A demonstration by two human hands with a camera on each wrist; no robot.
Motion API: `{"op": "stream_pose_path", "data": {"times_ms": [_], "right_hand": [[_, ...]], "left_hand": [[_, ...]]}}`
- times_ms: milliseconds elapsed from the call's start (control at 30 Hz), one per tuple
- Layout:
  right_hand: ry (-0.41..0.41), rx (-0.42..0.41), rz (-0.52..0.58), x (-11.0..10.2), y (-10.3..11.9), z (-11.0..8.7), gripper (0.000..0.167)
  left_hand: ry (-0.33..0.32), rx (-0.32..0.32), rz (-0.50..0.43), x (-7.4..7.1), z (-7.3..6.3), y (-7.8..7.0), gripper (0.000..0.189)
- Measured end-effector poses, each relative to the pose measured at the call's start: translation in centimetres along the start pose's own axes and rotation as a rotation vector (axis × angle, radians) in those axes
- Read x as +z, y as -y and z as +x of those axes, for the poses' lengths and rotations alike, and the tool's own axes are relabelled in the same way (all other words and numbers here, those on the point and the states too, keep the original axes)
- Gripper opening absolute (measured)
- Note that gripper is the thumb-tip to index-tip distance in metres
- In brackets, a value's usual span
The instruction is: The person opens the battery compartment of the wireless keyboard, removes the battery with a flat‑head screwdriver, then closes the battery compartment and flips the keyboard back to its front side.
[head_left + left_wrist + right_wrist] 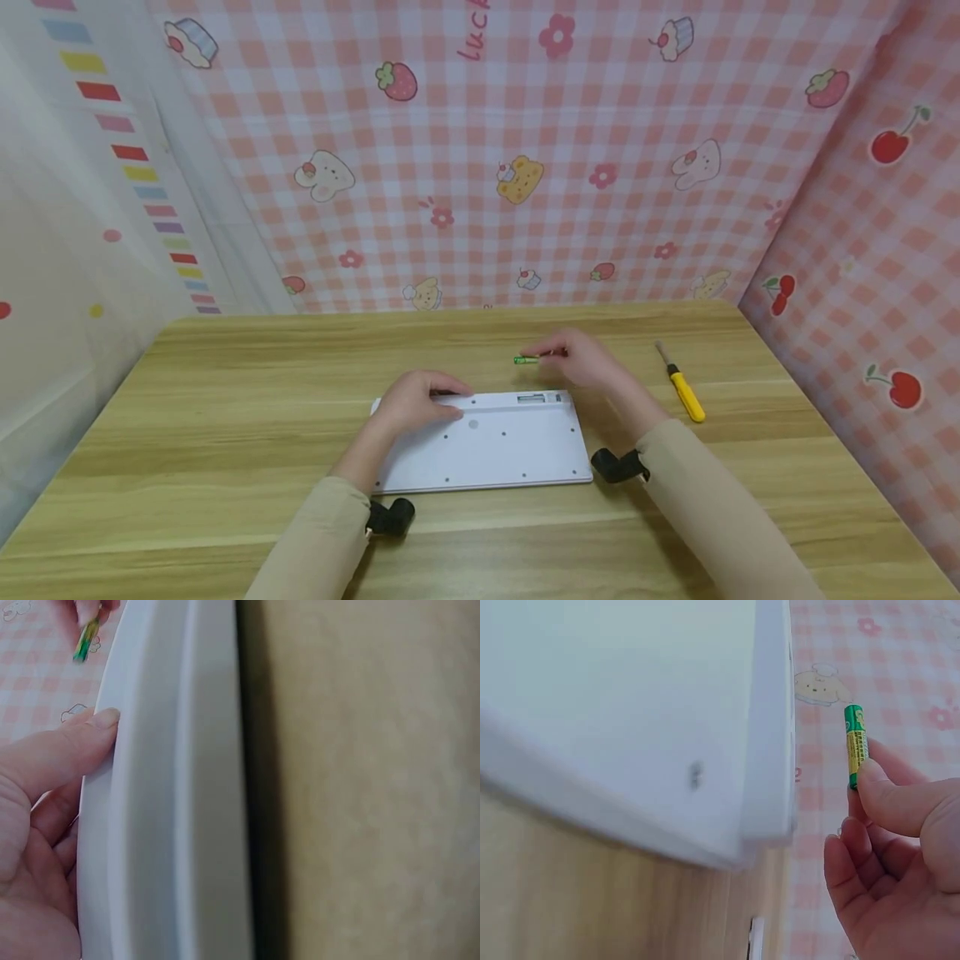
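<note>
A white keyboard (487,458) lies underside up on the table, small screw holes dotted over it. Near the right end of its far edge is an uncovered battery slot (532,399). My left hand (411,406) grips the far edge left of the middle; in the left wrist view its thumb (97,727) lies on the edge, the other fingers partly hidden behind it. Beyond the battery slot, my right hand (581,358) is raised and pinches a green and yellow battery (856,746) between thumb and fingers. One end of the battery points left in the head view.
A screwdriver with a yellow handle (686,396) lies on the wooden table (225,417), to the right of my right hand. Pink checked cloth (480,125) hangs behind the table and along its right side. A small white piece (757,939) shows low in the right wrist view.
</note>
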State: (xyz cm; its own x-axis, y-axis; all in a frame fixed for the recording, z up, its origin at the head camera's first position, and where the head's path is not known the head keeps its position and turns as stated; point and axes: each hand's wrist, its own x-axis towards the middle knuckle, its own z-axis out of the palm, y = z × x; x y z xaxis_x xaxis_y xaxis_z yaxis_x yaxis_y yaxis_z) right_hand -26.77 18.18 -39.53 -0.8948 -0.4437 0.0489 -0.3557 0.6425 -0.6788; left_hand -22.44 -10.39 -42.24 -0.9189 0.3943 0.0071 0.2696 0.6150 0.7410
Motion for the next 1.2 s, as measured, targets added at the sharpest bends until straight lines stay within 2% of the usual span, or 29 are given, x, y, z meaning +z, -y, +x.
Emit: {"op": "stream_pose_path", "data": {"times_ms": [167,333,600,700,833,1200], "right_hand": [[0.011,0.112,-0.008,0.4,0.3,2.3,0.026],[0.028,0.182,0.025,1.0,0.3,3.7,0.025],[0.053,0.218,0.043,1.6,-0.1,4.8,0.023],[0.055,0.239,0.056,1.9,-0.4,4.9,0.022],[0.049,0.241,0.048,2.0,-0.4,4.9,0.020],[0.050,0.242,0.060,2.2,-0.7,4.9,0.022]], "left_hand": [[-0.006,-0.007,0.002,0.0,-0.1,-0.1,0.025],[-0.009,-0.004,-0.004,0.0,-0.2,-0.1,0.025],[-0.007,0.021,-0.001,0.0,-0.1,0.0,0.025],[-0.007,0.010,-0.007,0.0,-0.1,0.0,0.025],[-0.011,-0.010,-0.006,0.1,-0.1,0.0,0.025],[-0.011,0.006,0.008,0.0,-0.1,0.0,0.025]]}}
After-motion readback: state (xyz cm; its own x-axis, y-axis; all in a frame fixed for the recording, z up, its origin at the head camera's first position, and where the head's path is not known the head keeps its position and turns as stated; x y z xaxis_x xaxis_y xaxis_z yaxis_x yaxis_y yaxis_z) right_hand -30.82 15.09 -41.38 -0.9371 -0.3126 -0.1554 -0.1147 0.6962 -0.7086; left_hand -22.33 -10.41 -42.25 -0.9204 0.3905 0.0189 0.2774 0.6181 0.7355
